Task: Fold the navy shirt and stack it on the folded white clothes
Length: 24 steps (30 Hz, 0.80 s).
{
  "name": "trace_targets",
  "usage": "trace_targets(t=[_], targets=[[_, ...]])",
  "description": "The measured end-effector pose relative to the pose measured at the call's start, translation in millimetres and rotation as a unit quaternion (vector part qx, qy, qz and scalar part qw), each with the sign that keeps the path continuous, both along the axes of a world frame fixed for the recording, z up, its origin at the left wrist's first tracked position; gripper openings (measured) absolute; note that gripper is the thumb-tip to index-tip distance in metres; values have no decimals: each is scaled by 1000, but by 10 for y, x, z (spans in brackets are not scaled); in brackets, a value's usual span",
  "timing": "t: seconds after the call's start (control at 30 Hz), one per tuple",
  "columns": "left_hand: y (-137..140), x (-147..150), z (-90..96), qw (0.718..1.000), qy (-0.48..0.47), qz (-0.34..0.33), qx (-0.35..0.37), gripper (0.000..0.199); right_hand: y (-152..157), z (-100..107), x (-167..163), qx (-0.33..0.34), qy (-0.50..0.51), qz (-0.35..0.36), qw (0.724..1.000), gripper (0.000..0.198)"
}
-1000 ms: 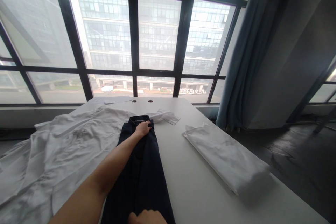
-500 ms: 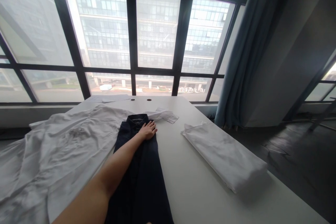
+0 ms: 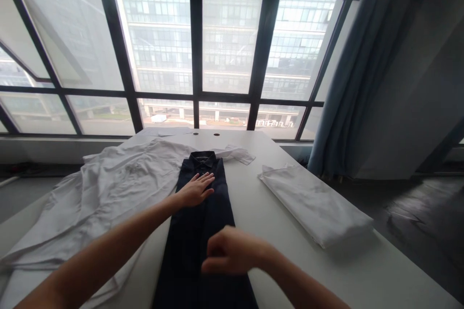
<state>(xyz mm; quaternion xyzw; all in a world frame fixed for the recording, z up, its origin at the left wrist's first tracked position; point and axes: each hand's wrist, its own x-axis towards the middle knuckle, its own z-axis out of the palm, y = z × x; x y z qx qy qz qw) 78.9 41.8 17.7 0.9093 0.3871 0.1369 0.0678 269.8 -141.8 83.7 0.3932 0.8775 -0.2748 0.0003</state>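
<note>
So the navy collared shirt (image 3: 186,248) is lying lengthwise up the middle of the frame on a white table (image 3: 246,188), with its collar (image 3: 203,158) being pointed at the windows (image 3: 232,43) and its lower end being cut off by the bottom edge. The long axis is running nearly straight up the picture, just leaning a touch. Key bit here: the shirt is sitting right beneath both hands, but different stretches of it are being covered. The left hand (image 3: 195,190) is being rested on the upper front, a little below the collar, fingers straight and loosely spread, so nothing is being gripped there. The right hand (image 3: 235,251) is being held over the lower part, nearer the bottom edge, fingers curled; it's pretty blurry, so whether any cloth is being pinched can't be told.

Looks-wise, a dark, almost black strip is being shown, fairly smooth and straight-sided, collar neatly shaped; no loose sleeve is being seen. It's being flanked by a crumpled white garment (image 3: 119,193) at frame left and a folded white cloth (image 3: 313,203) at frame right.
</note>
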Motion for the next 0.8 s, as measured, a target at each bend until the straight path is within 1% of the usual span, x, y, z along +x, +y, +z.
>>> trace_targets(t=[0.03,0.07,0.1,0.17,0.2,0.27,0.37,0.43,0.5,0.53,0.6,0.7,0.73,0.8], targets=[[-185,-203,-15,1000,1,-5,-8,51,85,22,101,56,1,-60,997,28],[-357,-406,-36,1000,3,-11,-18,50,158,10,198,108,-3,-113,988,21],[-514,-601,-61,1000,6,-13,-28,50,219,-31,288,145,-11,-151,978,18],[-784,-939,-108,999,13,-7,-48,56,293,-162,437,177,-26,-179,967,37],[-902,-1070,-123,998,13,-5,-60,59,307,-233,492,178,-26,-180,967,47],[-1119,-1233,-125,996,9,-12,-83,62,295,-337,562,172,-9,-169,970,57],[-1428,-1252,-52,991,7,-64,-117,63,193,-352,591,159,12,-146,976,64],[-1614,-1173,15,984,11,-110,-141,66,89,-300,586,135,5,-125,983,72],[-1758,-1080,59,976,12,-148,-158,71,-30,-252,568,104,1,-88,991,73],[-1810,-1040,66,975,7,-156,-160,69,-92,-238,552,91,6,-65,994,71],[-1880,-981,58,975,-15,-155,-156,58,-220,-228,504,76,29,-25,996,59],[-1949,-947,59,972,-79,-150,-165,43,-419,-208,409,52,89,3,995,38],[-1975,-947,82,966,-102,-154,-183,39,-483,-188,383,35,114,4,993,32],[-2028,-955,168,944,-147,-161,-246,31,-586,-127,355,-22,161,-6,987,25]])
